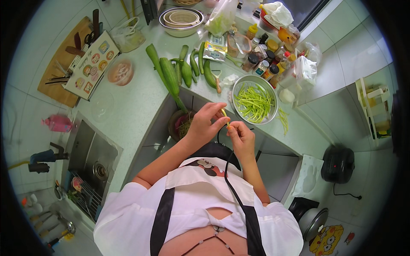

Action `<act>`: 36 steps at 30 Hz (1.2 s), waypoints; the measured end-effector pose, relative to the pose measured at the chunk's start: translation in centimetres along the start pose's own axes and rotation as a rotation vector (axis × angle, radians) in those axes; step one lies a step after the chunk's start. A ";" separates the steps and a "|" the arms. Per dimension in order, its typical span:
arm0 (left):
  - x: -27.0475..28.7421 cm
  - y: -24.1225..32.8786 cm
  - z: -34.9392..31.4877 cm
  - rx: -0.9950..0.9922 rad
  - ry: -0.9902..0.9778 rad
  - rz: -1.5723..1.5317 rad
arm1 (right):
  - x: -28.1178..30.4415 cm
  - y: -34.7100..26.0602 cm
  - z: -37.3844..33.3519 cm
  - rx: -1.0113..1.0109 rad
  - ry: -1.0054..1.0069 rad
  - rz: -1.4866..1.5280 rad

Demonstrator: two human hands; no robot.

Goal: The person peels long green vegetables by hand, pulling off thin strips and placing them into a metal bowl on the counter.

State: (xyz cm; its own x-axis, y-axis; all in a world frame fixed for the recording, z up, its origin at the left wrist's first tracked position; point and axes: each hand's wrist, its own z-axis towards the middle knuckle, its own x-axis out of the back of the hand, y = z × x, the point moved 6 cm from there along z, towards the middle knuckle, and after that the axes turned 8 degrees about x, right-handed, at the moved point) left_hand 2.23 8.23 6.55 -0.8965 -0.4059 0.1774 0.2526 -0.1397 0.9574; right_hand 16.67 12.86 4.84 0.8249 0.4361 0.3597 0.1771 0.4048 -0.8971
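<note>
In front of my body, both hands meet on a thin yellow-green stalk (224, 114). My left hand (205, 123) pinches its upper part, and my right hand (241, 138) grips its lower end, with the fingers hiding much of it. Just beyond my right hand sits a round metal bowl (276, 106) holding many short green stalk pieces (254, 102). A few loose stalks (283, 120) lie beside the bowl on the right. Below and left of my left hand, a bin (173, 126) with stringy scraps stands under the counter edge.
Long green gourds (168, 74), a peeler (218, 83) and a foil packet (215, 51) lie on the counter (141, 94). Spice jars (261, 66) crowd the back right. A sink (92, 158) is at left, by a knife block (92, 64). A black cooker (337, 164) stands at right.
</note>
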 end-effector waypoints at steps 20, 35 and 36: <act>-0.8 -0.3 -0.4 -0.067 0.012 0.309 | 0.0 -0.8 -0.1 0.086 -0.007 -0.167; -0.3 -0.9 -0.5 0.044 -0.090 0.117 | 1.6 -0.5 0.5 0.073 0.070 -0.197; -0.2 -0.8 -0.6 0.034 -0.095 0.166 | 1.4 -0.8 0.5 0.085 0.066 -0.216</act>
State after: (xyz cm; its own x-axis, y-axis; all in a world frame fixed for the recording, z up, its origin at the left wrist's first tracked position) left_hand 2.46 7.92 5.61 -0.8743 -0.3339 0.3523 0.3886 -0.0465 0.9202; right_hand 17.44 13.53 6.21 0.8066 0.2801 0.5205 0.3095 0.5501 -0.7756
